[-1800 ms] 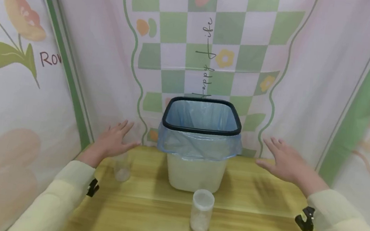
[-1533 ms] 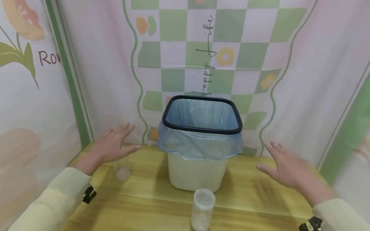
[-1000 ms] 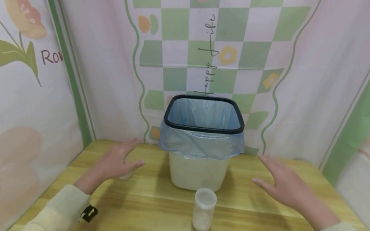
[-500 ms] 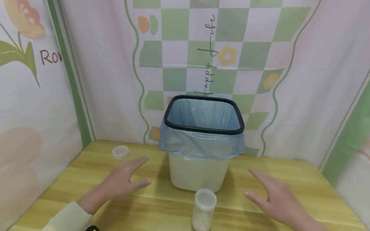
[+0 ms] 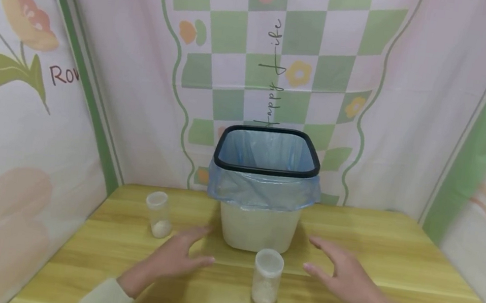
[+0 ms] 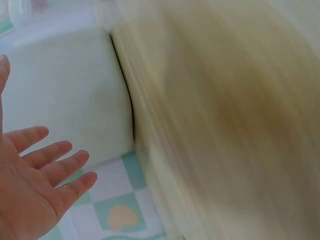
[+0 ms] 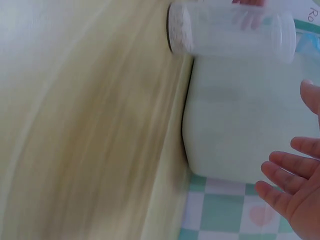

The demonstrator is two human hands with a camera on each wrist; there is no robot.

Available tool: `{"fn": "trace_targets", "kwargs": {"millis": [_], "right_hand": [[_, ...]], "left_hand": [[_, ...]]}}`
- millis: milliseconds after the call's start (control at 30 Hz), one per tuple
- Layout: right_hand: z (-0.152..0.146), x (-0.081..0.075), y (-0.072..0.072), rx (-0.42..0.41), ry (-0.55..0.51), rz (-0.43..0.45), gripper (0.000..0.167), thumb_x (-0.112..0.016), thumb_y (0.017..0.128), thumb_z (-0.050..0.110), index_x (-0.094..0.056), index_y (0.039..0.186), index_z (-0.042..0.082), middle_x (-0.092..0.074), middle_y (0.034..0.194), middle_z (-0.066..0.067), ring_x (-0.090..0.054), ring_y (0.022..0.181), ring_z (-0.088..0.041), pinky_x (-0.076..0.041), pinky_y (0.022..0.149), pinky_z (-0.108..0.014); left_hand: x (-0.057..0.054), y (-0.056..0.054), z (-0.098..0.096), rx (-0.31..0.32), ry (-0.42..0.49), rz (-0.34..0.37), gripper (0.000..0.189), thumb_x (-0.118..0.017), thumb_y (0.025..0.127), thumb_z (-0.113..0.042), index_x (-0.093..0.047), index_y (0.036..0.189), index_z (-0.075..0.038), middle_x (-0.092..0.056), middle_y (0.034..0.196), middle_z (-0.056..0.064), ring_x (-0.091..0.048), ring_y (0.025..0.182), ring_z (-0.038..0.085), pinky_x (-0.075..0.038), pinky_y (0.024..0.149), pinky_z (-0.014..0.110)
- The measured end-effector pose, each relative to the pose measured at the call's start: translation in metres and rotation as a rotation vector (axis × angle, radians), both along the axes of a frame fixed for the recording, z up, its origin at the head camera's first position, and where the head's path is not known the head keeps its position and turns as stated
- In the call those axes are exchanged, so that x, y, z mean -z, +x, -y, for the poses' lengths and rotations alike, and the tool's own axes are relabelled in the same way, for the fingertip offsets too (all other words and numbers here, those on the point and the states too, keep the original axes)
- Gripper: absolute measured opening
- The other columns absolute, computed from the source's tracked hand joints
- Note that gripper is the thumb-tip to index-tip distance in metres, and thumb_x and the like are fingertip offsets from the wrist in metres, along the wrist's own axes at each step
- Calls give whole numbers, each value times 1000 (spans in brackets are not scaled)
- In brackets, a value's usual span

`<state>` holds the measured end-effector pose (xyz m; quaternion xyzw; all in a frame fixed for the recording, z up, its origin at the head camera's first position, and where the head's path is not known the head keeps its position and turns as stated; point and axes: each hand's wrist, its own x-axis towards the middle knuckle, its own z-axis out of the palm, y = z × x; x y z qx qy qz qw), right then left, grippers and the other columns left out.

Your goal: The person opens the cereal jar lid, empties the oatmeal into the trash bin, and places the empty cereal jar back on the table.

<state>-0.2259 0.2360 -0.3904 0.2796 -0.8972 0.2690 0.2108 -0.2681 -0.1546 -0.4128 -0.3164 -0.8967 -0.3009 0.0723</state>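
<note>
Between my two hands in the head view stands a clear plastic jar point(image 5: 266, 280) with pale, grainy stuff at its bottom. My left hand point(image 5: 175, 258) is to its left and my right hand point(image 5: 343, 277) to its right, both apart from it with fingers spread and holding nothing. The right wrist view shows the same jar point(image 7: 230, 30) beyond the fingers point(image 7: 285, 172). Behind it is a white trash bin point(image 5: 258, 227) with a black rim and a blue bag folded over its edge. In the left wrist view the palm point(image 6: 25, 200) faces the bin point(image 6: 70, 95).
A second clear jar point(image 5: 159, 215), also with pale stuff in it, stands at the back left of the wooden table point(image 5: 395, 258). Printed curtains point(image 5: 418, 118) close off the back and both sides.
Both hands have come down and inward from beside the bin toward the front jar. The back-left jar, earlier partly covered by my left hand, now shows whole. Bin and jars keep their places.
</note>
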Motion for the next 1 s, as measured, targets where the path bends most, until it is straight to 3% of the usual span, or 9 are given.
{"fn": "trace_targets", "kwargs": {"millis": [233, 400, 567, 1000], "right_hand": [[17, 4, 5, -85, -86, -58, 47, -76, 84, 16, -59, 123, -5, -65, 118, -17, -64, 103, -30, -56, 79, -43], [26, 5, 8, -95, -157, 49, 44, -73, 88, 16, -59, 124, -4, -64, 120, -16, -63, 105, -31, -54, 84, -44], [35, 8, 10, -141, -232, 124, 39, -71, 89, 15, -60, 123, -2, -66, 118, -13, -63, 104, -30, -55, 83, -40], [55, 18, 16, -188, -366, 198, 42, -73, 88, 13, -58, 124, -2, -67, 116, -6, -62, 104, -16, -54, 84, -38]], "left_hand": [[6, 3, -20, 63, 28, 75, 76, -64, 90, -52, -44, 143, -1, -48, 143, 15, -47, 128, 31, -40, 104, 47], [10, 4, -36, 118, 76, 147, 76, -65, 90, -48, -43, 142, 3, -49, 140, 18, -53, 121, 35, -48, 96, 44], [15, 6, -50, 177, 117, 203, 76, -67, 90, -44, -41, 143, 4, -50, 139, 20, -54, 120, 33, -49, 95, 39], [33, 11, -82, 192, 203, 273, 71, -76, 83, -42, -50, 139, -7, -55, 136, 7, -57, 114, 15, -48, 94, 31]]}}
